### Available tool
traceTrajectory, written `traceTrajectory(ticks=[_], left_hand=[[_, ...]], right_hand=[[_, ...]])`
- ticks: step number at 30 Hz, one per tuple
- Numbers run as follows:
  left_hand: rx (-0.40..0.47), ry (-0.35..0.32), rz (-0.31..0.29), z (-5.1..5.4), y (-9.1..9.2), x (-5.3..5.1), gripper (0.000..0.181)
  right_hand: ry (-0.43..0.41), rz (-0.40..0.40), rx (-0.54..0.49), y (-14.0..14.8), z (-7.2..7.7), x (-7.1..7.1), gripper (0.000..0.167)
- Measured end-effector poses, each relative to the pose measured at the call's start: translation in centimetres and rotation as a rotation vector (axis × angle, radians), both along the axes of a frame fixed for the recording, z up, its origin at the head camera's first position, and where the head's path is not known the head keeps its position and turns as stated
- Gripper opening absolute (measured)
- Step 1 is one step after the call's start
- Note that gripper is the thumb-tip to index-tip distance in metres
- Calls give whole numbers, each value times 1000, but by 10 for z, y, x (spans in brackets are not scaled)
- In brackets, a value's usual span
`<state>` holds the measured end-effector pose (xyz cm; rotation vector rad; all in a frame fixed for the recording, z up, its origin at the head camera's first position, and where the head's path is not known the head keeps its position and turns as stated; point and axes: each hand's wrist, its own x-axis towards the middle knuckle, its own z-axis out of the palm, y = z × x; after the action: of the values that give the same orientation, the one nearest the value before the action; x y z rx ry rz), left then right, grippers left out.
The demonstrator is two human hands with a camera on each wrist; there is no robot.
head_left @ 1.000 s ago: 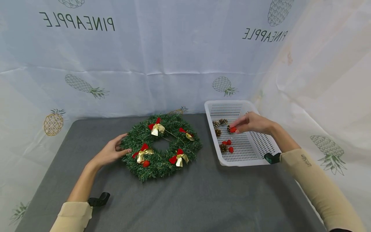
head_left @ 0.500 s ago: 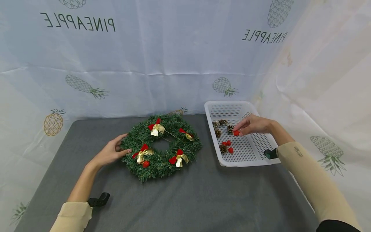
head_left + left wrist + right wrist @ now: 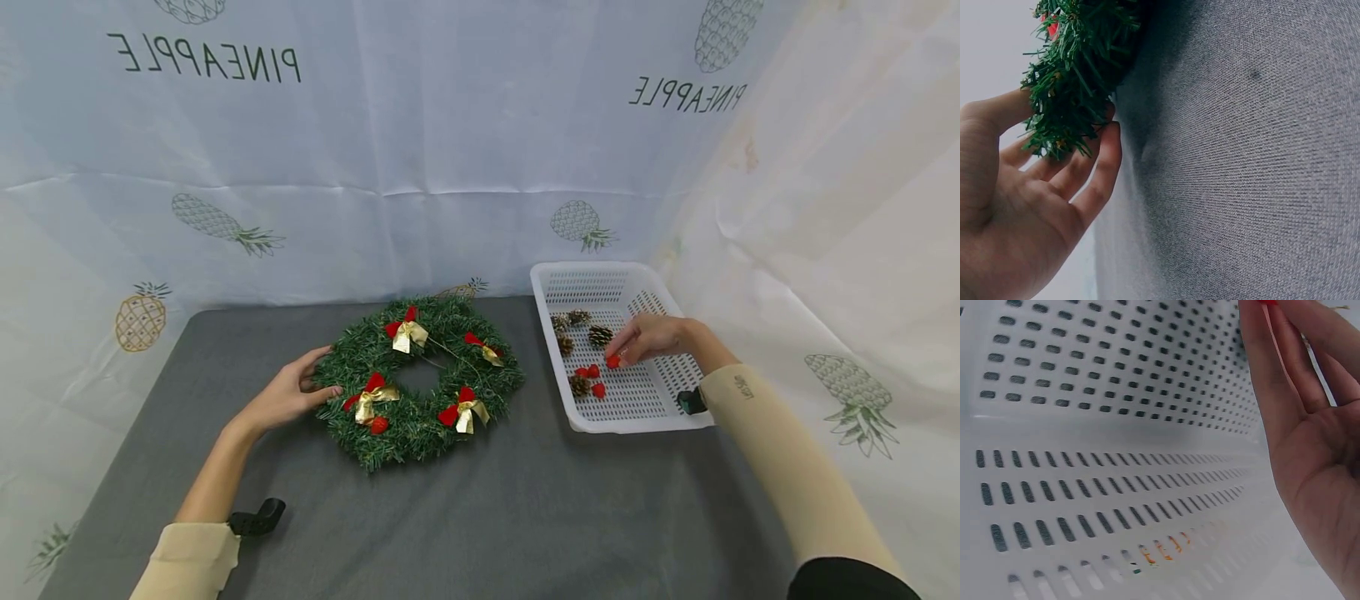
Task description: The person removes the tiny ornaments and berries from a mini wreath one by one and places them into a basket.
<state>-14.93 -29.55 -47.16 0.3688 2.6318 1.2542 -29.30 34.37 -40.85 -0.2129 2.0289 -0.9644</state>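
Observation:
A green wreath (image 3: 408, 446) lies on the grey tabletop, with several red-and-gold bows and one red berry ornament (image 3: 379, 425) on it. My left hand (image 3: 281, 400) grips its left edge, thumb on one side and fingers on the other, as the left wrist view shows around the needles (image 3: 1079, 75). Over the white basket (image 3: 555, 354), my right hand (image 3: 651, 337) pinches a small red berry ornament (image 3: 613, 361) between thumb and fingertips. Only a sliver of red (image 3: 1266, 302) appears at the top of the right wrist view. Beside that hand sits a pine cone (image 3: 600, 336).
Several more pine cones (image 3: 579, 385) and a few red berry ornaments (image 3: 598, 390) lie in the basket's left half. Its perforated walls rise around my right hand. A pineapple-print curtain (image 3: 420, 142) hangs behind the grey table (image 3: 465, 525).
My right hand has drawn the red ornament away from the pine cone, a little right and toward me, still inside the basket. The left hand and wreath stay put.

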Motion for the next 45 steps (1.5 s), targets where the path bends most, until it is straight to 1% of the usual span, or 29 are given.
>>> traceTrajectory(ticks=[7, 13, 19, 24, 34, 42, 45], left_hand=[[-2, -7, 9, -1, 0, 0, 86], [-2, -4, 7, -1, 0, -1, 86], [-4, -3, 4, -1, 0, -1, 86], [-4, -8, 7, -2, 0, -1, 86], [-4, -17, 12, -2, 0, -1, 87], [-6, -12, 4, -2, -2, -2, 87], [-6, -10, 1, -2, -2, -2, 87]], right_hand=[[-42, 21, 53, -4, -5, 0, 36], [-30, 46, 85, -10, -4, -2, 31], [-32, 48, 60, -13, -1, -5, 32], [-8, 36, 34, -15, 3, -8, 33], [13, -7, -47, -19, 12, -7, 36], [38, -12, -93, -24, 20, -8, 40], [50, -10, -104, -27, 24, -8, 38]])
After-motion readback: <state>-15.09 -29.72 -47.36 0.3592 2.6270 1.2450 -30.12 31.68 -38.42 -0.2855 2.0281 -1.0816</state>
